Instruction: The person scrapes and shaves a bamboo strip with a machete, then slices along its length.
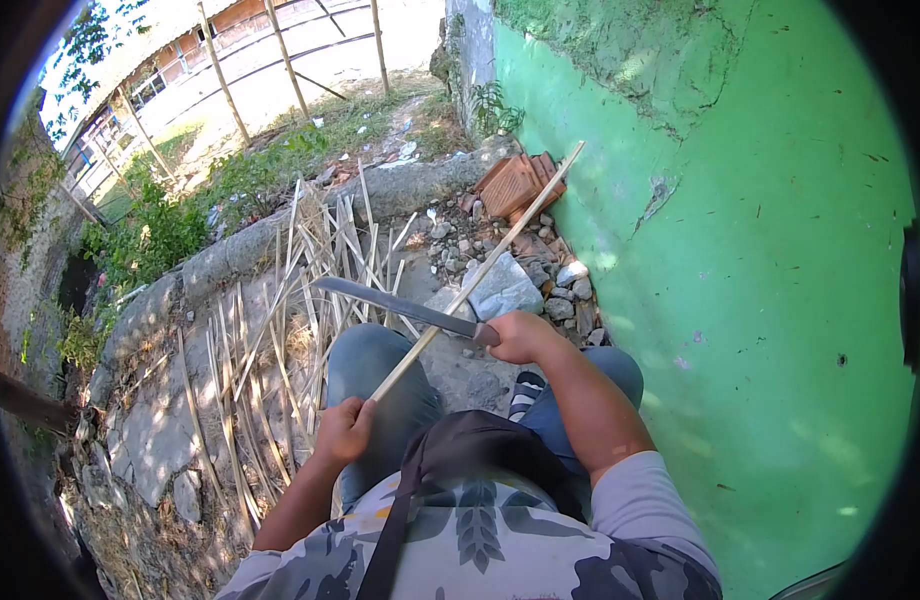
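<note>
My left hand [344,430] is closed round the lower end of a long pale wooden strip [521,229], which looks like split bamboo. The strip slants up and away to the right, its far end near the green wall. In my right hand [521,337] is the handle of a machete [391,301], with its long dark blade pointing left. The blade crosses the strip above my knees; whether the two touch I cannot tell. Many similar thin strips [280,330] lie in a loose heap on the ground to the left.
A green wall [740,330] rises close on my right. Beside it lie roof tiles [517,186], rubble and a pale stone block [503,288]. A low concrete edge [230,258] curves behind the strips, with plants [145,240] beyond. My jeans-covered knees [372,362] are under the blade.
</note>
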`<control>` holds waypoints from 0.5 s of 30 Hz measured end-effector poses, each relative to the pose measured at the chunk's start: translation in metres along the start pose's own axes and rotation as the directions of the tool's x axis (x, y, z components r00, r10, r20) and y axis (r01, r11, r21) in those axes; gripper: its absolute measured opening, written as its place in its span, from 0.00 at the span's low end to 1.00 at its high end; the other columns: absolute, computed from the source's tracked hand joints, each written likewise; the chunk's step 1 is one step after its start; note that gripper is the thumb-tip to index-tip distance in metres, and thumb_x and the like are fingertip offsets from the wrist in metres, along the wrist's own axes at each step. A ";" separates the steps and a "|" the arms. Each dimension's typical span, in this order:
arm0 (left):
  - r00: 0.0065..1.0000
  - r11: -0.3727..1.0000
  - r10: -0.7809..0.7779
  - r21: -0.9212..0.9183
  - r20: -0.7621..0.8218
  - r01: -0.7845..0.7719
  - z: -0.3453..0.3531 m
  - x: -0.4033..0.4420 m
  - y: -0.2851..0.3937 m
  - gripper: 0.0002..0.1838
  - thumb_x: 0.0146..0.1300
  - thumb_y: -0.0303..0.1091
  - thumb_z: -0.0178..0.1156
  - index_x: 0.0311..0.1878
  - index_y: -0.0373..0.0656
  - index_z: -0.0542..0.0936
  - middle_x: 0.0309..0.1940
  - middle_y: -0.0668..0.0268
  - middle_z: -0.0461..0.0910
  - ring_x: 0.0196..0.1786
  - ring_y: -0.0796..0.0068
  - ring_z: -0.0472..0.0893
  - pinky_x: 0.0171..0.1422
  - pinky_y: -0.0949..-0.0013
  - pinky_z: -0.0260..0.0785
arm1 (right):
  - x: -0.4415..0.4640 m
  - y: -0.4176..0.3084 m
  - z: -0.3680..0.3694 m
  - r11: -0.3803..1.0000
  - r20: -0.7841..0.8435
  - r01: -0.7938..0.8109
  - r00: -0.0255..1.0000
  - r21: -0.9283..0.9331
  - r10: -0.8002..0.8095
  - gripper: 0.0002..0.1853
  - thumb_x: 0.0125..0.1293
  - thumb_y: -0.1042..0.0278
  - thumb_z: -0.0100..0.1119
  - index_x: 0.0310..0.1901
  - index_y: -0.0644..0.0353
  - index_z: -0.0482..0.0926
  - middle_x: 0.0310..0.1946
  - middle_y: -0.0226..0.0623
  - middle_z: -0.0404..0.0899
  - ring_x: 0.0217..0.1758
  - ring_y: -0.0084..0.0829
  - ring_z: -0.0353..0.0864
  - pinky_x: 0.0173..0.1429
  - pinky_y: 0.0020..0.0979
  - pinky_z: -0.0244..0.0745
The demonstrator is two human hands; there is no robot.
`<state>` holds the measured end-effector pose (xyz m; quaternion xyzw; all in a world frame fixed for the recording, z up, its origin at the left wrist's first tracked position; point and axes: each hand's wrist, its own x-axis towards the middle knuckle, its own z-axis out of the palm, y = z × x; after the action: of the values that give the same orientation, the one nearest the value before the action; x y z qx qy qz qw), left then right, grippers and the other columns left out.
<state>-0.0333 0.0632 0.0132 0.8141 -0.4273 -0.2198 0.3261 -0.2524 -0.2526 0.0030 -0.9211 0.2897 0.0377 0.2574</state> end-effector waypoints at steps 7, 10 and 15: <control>0.999 0.999 0.040 -0.003 -0.036 -0.040 0.002 -0.004 -0.012 0.22 0.77 0.44 0.58 0.31 0.34 0.78 0.18 0.55 0.73 0.23 0.68 0.71 0.30 0.58 0.64 | 0.013 0.016 -0.006 0.980 -0.012 -0.106 0.994 0.168 0.110 0.15 0.56 0.58 0.68 0.46 0.50 0.88 0.44 0.45 0.88 0.47 0.47 0.88 0.52 0.45 0.81; 0.998 0.999 0.038 0.039 -0.043 -0.037 0.002 0.000 -0.011 0.21 0.76 0.44 0.59 0.33 0.34 0.79 0.20 0.53 0.75 0.23 0.64 0.75 0.31 0.57 0.66 | 0.019 0.034 -0.011 0.917 -0.053 -0.245 0.960 0.315 0.275 0.16 0.56 0.59 0.67 0.45 0.58 0.87 0.44 0.49 0.88 0.49 0.49 0.87 0.53 0.45 0.80; 1.000 0.993 0.018 0.118 0.021 -0.021 -0.005 0.003 0.002 0.22 0.75 0.48 0.58 0.35 0.35 0.81 0.24 0.46 0.80 0.30 0.46 0.81 0.37 0.50 0.71 | 0.016 0.028 0.002 0.985 0.010 -0.163 0.987 0.049 0.162 0.18 0.56 0.62 0.63 0.47 0.59 0.87 0.47 0.50 0.87 0.51 0.51 0.87 0.56 0.46 0.80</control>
<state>-0.0291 0.0618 0.0177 0.8255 -0.4507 -0.1992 0.2753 -0.2546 -0.2792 -0.0148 -0.8876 0.3639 0.0541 0.2770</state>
